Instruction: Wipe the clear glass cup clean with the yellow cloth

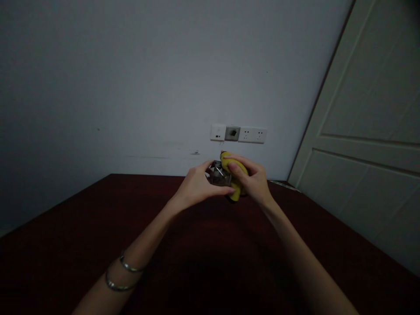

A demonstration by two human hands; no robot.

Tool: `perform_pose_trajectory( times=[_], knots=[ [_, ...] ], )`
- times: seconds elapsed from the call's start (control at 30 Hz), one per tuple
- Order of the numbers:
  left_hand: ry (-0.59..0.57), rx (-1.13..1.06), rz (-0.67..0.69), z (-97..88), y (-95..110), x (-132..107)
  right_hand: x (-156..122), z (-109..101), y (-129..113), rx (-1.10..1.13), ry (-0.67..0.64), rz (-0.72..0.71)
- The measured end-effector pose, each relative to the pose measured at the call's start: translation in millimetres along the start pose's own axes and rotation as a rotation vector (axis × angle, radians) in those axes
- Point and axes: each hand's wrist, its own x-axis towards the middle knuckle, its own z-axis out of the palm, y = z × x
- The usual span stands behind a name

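Two bangles (126, 273) closest to the camera, dark red table (210, 262) under both arms. The left hand (193, 188) is curled around a small shiny glass thing (218, 174); can't tell what it is in this light. The right hand (252, 181) is closed on a yellow cloth (226, 162), pressed against the glass thing's right side, both just above the table. Past the hands: sockets (239, 134) on the wall (131, 87), door (367, 144) off right. My worry is that it's a fingertip grip in mid-air, so a hard push from the cloth could pop it loose.
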Motion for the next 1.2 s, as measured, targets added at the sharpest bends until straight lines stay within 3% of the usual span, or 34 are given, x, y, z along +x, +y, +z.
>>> perform_pose_trajectory(
  times=[0.13,0.27,0.53,0.83,1.07,1.2],
  knots=[
    [-0.078,-0.190,-0.004,-0.5,0,3,-1,-4,0,0.040,-0.131,-0.045],
    [-0.123,-0.359,-0.101,-3.4,2,5,-5,-4,0,0.082,-0.196,-0.095],
    [-0.180,-0.457,-0.244,-9.1,2,4,-10,-3,-8,-0.251,-0.305,-0.270],
    [-0.206,-0.478,-0.247,-9.9,1,6,-9,1,-7,-0.306,-0.300,-0.317],
    [-0.458,-0.542,-0.144,-23.1,-12,1,-13,1,-10,-0.302,-0.289,-0.279],
    [-0.494,-0.628,-0.131,-21.6,-23,-2,-14,3,-9,-0.210,-0.221,-0.192]
  ],
)
